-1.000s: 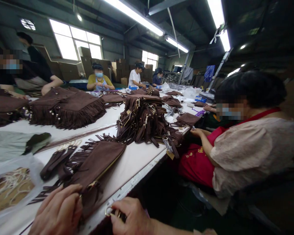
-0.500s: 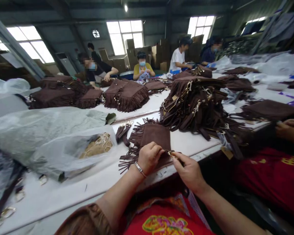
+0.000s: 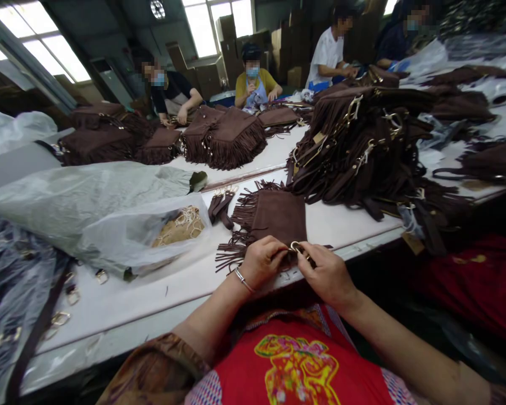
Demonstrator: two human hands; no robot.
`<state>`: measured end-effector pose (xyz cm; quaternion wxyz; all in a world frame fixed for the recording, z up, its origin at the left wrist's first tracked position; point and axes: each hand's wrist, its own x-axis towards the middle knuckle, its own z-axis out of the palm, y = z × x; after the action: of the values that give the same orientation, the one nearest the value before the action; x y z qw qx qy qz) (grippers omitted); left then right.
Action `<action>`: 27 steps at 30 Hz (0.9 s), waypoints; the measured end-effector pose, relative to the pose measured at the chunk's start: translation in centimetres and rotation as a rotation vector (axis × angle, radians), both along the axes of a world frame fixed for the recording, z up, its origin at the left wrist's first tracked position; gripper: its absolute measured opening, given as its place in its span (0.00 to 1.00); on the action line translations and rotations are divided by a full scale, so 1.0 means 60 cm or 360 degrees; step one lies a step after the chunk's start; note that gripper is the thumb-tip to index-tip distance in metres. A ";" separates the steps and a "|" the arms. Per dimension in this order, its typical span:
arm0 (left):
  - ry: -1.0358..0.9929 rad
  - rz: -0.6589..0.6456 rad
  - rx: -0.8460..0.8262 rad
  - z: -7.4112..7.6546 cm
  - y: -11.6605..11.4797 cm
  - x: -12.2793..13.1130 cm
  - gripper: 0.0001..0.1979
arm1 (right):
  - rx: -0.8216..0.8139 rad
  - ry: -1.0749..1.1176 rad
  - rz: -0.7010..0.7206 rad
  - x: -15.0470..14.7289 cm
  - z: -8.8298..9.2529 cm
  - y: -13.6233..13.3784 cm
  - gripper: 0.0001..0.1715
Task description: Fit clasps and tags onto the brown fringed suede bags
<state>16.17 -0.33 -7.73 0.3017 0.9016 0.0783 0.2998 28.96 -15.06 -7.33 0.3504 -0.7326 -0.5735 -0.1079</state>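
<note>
A dark brown fringed bag (image 3: 280,216) lies flat on the white table in front of me, its fringe towards the left. My left hand (image 3: 262,261), with a silver bangle at the wrist, is closed in a pinch at the bag's near edge. Close against those fingertips, my right hand (image 3: 328,274) is closed on a gold snap hook (image 3: 295,246), whose curved end shows above the thumb. Whether the hook is joined to the bag is hidden by the fingers. Short brown straps with gold hooks (image 3: 221,208) rest just left of the bag.
A tall stack of brown fringed bags (image 3: 362,140) stands to the right. At left, an open plastic bag (image 3: 126,239) holds tan pieces with white strings. Loose gold rings (image 3: 60,319) lie near the front-left edge. Several co-workers sit or stand across the table.
The view has tipped downward. Both hands stay together at the bag's edge, and the hook's curved end now shows more clearly. The neighbour's hands at the right have left the view.
</note>
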 end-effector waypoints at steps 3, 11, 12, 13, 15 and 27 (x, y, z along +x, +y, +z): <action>0.0042 -0.0021 0.0064 0.002 -0.004 0.002 0.08 | -0.0115 -0.0167 -0.0034 -0.003 0.000 0.000 0.14; 0.0068 -0.0055 0.0259 0.000 -0.012 0.009 0.10 | -0.0298 -0.0367 -0.0075 -0.003 0.000 -0.011 0.14; 0.0067 -0.0062 0.0283 0.000 -0.012 0.009 0.10 | -0.0308 -0.0386 -0.0080 -0.003 -0.001 -0.013 0.14; 0.0068 -0.0070 0.0304 -0.001 -0.012 0.009 0.10 | -0.0317 -0.0406 -0.0079 -0.003 -0.002 -0.014 0.14; 0.0075 -0.0091 0.0340 -0.003 -0.012 0.010 0.10 | -0.0335 -0.0447 -0.0068 -0.003 -0.004 -0.017 0.14; 0.0228 -0.0097 0.0641 -0.003 -0.023 0.023 0.12 | -0.0446 -0.0423 0.0004 -0.004 -0.009 -0.028 0.12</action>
<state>17.56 -1.70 -7.89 0.1180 0.9647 0.0108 0.2354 28.71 -16.76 -7.87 0.1663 -0.7528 -0.6250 -0.1224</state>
